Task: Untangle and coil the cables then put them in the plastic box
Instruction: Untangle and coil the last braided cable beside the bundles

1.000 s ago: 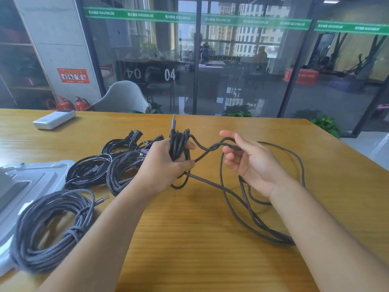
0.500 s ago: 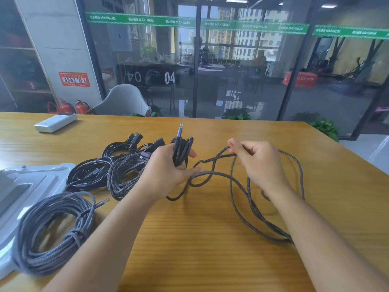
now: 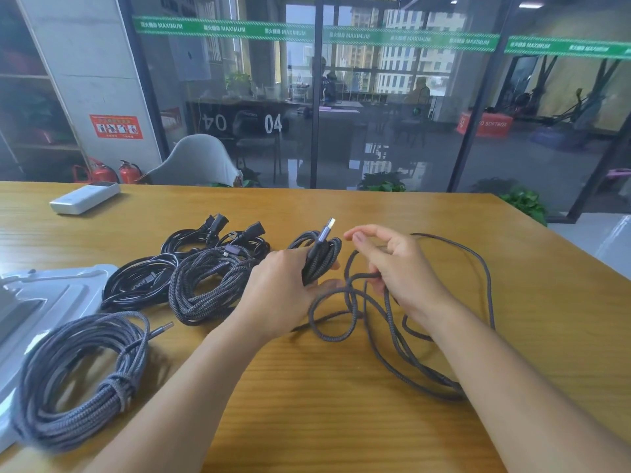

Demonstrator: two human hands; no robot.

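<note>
Fingers of your left hand (image 3: 286, 285) are gripping the braided cable (image 3: 403, 322) in a small coil, USB plug (image 3: 328, 227) pointing up and away; your right hand (image 3: 399, 271) is pinching its loose strand. Slack is looping toward the table's right edge (image 3: 560, 247). Coiled cables (image 3: 205, 285) are crowding your left, beside the plastic box (image 3: 51, 295).

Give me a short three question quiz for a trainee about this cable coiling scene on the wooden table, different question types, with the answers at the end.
1. True or false: the left hand grips a small bundle of loops with a USB plug sticking up.
2. What lies farthest left on the table? A) finished grey coil B) black power cords C) loose braided cable
3. Fill in: the right hand holds the ____ cable.

Key: 1 true; 2 A; 3 loose braided.
</note>
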